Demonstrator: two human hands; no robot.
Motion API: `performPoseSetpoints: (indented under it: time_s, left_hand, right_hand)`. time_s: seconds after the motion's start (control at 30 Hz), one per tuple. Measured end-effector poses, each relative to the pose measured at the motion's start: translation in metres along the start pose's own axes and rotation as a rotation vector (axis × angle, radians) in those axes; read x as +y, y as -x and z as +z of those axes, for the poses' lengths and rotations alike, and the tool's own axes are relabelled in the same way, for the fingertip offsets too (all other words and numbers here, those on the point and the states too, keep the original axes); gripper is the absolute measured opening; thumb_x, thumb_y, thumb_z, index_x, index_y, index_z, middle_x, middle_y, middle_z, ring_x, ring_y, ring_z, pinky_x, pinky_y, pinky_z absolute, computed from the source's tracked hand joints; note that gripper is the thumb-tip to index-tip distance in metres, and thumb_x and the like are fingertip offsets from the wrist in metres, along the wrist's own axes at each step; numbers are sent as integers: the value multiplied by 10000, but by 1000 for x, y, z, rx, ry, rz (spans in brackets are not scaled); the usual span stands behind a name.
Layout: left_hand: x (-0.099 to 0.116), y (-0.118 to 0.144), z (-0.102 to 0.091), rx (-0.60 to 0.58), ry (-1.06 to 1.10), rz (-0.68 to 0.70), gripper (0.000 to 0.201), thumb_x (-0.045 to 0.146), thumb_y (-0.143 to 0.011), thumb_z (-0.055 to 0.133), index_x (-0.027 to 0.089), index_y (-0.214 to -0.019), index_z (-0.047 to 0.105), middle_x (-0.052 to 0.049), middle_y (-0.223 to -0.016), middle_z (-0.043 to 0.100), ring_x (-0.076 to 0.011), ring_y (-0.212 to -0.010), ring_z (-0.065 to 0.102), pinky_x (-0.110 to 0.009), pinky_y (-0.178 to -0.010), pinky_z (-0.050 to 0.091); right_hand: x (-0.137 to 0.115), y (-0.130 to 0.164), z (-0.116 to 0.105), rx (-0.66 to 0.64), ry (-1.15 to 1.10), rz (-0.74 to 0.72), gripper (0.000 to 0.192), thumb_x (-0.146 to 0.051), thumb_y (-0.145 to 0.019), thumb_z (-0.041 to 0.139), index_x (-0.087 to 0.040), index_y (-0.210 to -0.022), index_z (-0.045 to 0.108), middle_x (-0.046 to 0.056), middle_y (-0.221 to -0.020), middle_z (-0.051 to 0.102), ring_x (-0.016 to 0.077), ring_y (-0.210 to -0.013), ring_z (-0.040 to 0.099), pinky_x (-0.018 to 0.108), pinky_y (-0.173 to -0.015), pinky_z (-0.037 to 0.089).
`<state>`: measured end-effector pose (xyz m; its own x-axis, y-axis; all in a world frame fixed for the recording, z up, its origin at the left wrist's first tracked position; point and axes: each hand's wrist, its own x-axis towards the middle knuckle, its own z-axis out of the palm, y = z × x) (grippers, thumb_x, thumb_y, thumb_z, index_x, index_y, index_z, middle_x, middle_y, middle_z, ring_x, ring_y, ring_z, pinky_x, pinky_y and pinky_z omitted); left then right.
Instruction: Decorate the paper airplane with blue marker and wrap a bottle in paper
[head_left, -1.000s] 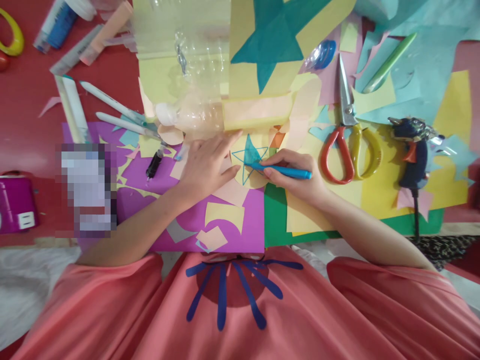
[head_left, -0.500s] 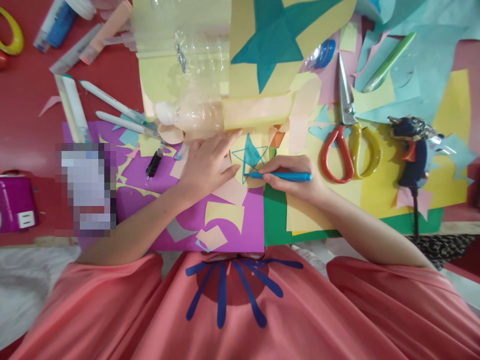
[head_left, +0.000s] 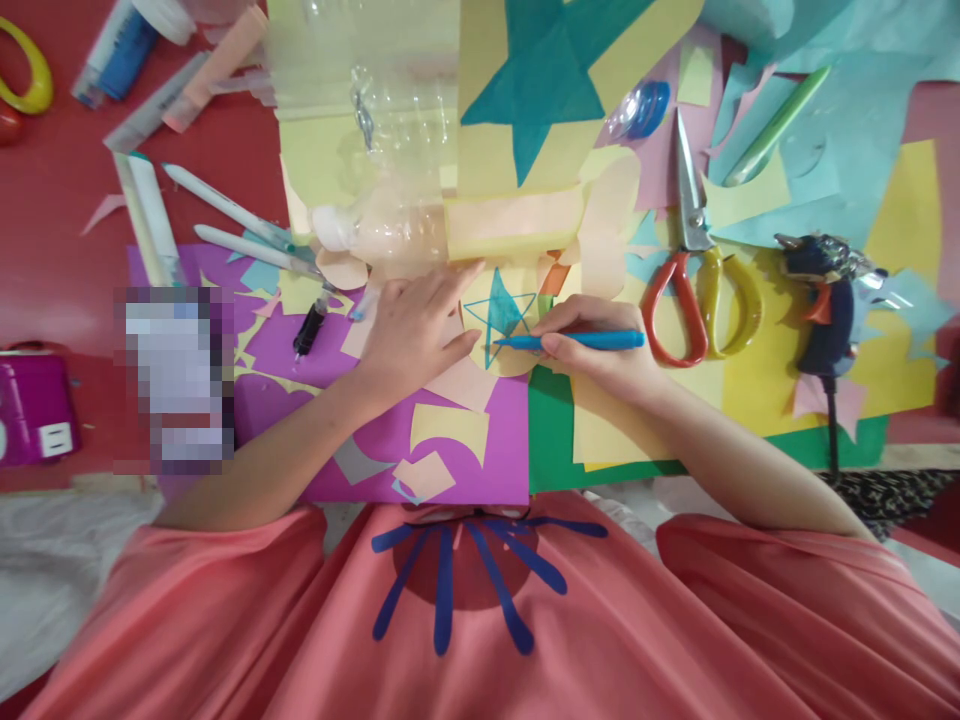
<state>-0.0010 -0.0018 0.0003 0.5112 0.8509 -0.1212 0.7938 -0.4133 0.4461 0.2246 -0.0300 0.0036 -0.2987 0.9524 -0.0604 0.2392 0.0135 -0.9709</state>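
Between my fingers and thumb, my right hand point(head_left: 600, 350) grips a blue felt-tip pen point(head_left: 592, 341). The pen's tip is at the lower left part of a star outline point(head_left: 501, 308) on a rounded pale-yellow paper piece point(head_left: 517, 364). The star's top point and middle are coloured teal; other arms are only outlined. My left hand point(head_left: 420, 325) lies flat with fingers stretched out at the paper's left edge. Just beyond it is a clear plastic bottle point(head_left: 390, 232) on its side. Farther up lies a large teal star point(head_left: 551, 80) on yellow paper.
Scissors point(head_left: 694, 235) with red and yellow handles and a dark glue gun point(head_left: 825, 310) lie to the right. Several white pens point(head_left: 225, 205) and a blurred-out phone point(head_left: 180, 375) are at left. Paper scraps point(head_left: 450, 430) cover the purple sheet point(head_left: 502, 450).
My right hand and the pen have shifted slightly right and up, the pen tip moving off the star's lower left corner. My left hand stays in place.
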Motion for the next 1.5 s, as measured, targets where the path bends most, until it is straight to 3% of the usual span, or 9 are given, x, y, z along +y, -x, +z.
performPoseSetpoints:
  time_s: [0.1, 0.4, 0.63, 0.77, 1.0, 1.2, 1.4, 1.5]
  left_hand:
    - [0, 0, 0, -5, -2, 0, 576, 292, -910, 544, 204, -1462, 405, -72, -1056, 663, -264, -1032, 623, -423, -936, 393]
    - [-1, 0, 2, 6, 22, 0, 581, 303, -906, 559, 210, -1460, 411, -76, -1053, 659, -271, -1056, 624, -419, -950, 382]
    - [-1, 1, 1, 19, 16, 11, 575, 286, -902, 541, 232, -1458, 404, -71, -1077, 665, -264, -1079, 622, -393, -947, 381]
    - [0, 0, 0, 10, 11, 2, 578, 269, -897, 537, 204, -1458, 414, -92, -1096, 664, -291, -1106, 618, -414, -952, 388]
    - [2, -1, 0, 1, 15, -11, 580, 267, -892, 542, 203, -1455, 420, -93, -1116, 666, -285, -1117, 615, -406, -945, 381]
    - [1, 0, 0, 3, 10, -6, 573, 279, -902, 536, 210, -1457, 413, -85, -1103, 667, -272, -1089, 622, -402, -938, 376]
    - [0, 0, 0, 14, 14, 6, 557, 276, -896, 535, 229, -1440, 422, -81, -1129, 664, -273, -1114, 610, -393, -940, 375]
    - [1, 0, 0, 5, 14, -2, 567, 285, -898, 534, 228, -1450, 414, -81, -1109, 666, -270, -1087, 617, -399, -936, 375]
  right_hand:
    - [5, 0, 4, 55, -14, 0, 340, -511, -813, 692, -177, -752, 696, 20, -681, 700, 104, -555, 610, 239, -496, 484]
    - [6, 0, 7, 60, 48, -20, 257, -423, -826, 683, -169, -799, 711, 22, -706, 714, 101, -589, 616, 235, -532, 488]
    - [4, 0, 4, -23, 98, -59, 158, -306, -823, 669, -177, -730, 675, 26, -698, 719, 112, -583, 618, 232, -533, 484]
    - [0, -1, 2, -86, 132, -58, 206, -325, -835, 656, -179, -690, 656, 14, -617, 669, 102, -527, 560, 232, -508, 458]
    - [0, 0, 0, -146, 95, -56, 244, -372, -834, 679, -169, -698, 675, 22, -637, 676, 101, -544, 575, 228, -511, 449]
    - [4, -1, 3, -26, 76, -76, 204, -339, -828, 680, -172, -709, 677, 15, -646, 682, 92, -538, 578, 213, -507, 464]
    - [0, -1, 1, -133, 93, -64, 209, -337, -833, 675, -172, -704, 681, 21, -635, 684, 97, -538, 584, 216, -510, 475]
    - [-1, -1, 0, -105, 80, -57, 247, -390, -837, 679, -179, -710, 688, 27, -665, 706, 100, -551, 603, 221, -515, 485]
